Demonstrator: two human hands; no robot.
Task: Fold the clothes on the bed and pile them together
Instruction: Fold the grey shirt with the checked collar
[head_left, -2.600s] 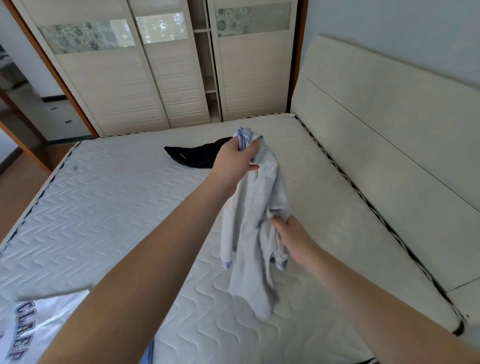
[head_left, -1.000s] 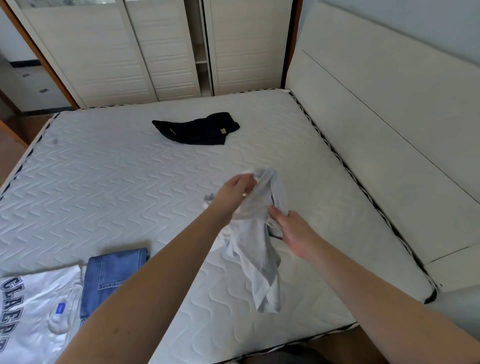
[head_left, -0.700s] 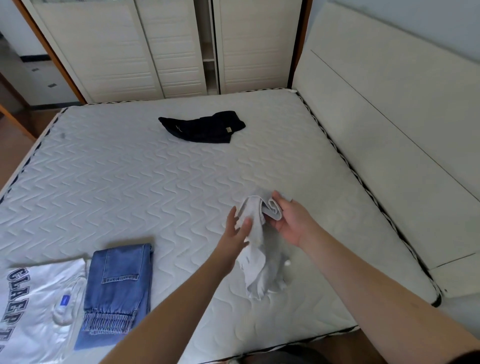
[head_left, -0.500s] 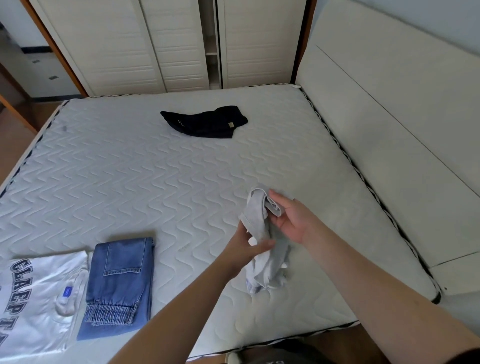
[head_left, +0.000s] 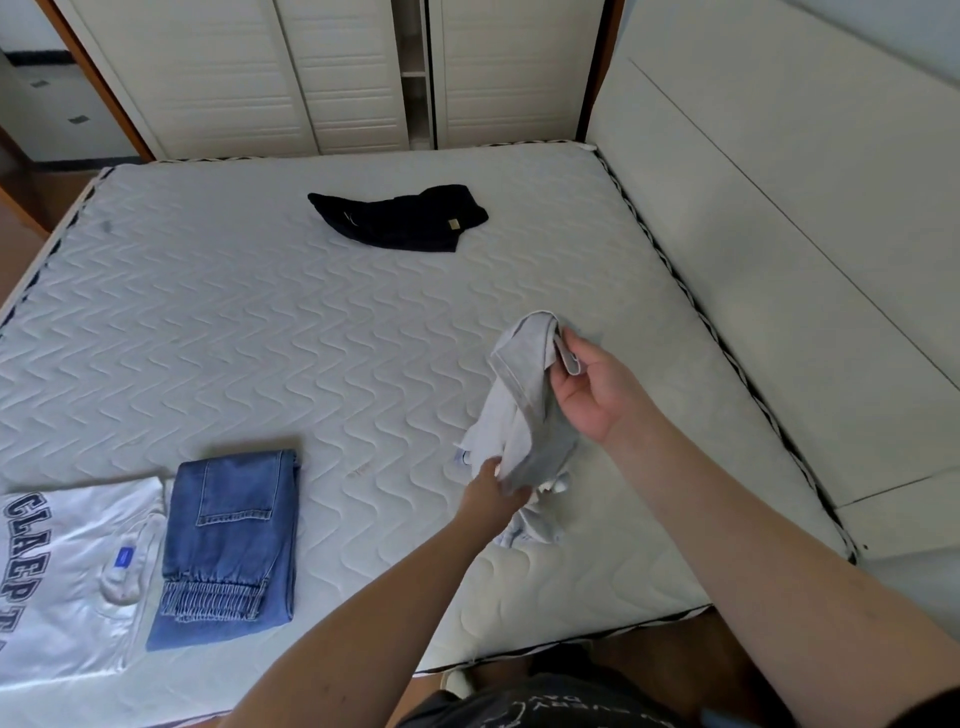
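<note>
Gripping light grey garment (head_left: 519, 410), limp, light: right fingers (head_left: 563, 364) pinching folded top edge, left fingers (head_left: 493, 470) clutching lower bunch.

You face a pale wardrobe (head_left: 311, 78) with sliding doors, a cream padded headboard (head_left: 779, 234) at your right, daylight throughout.
</note>
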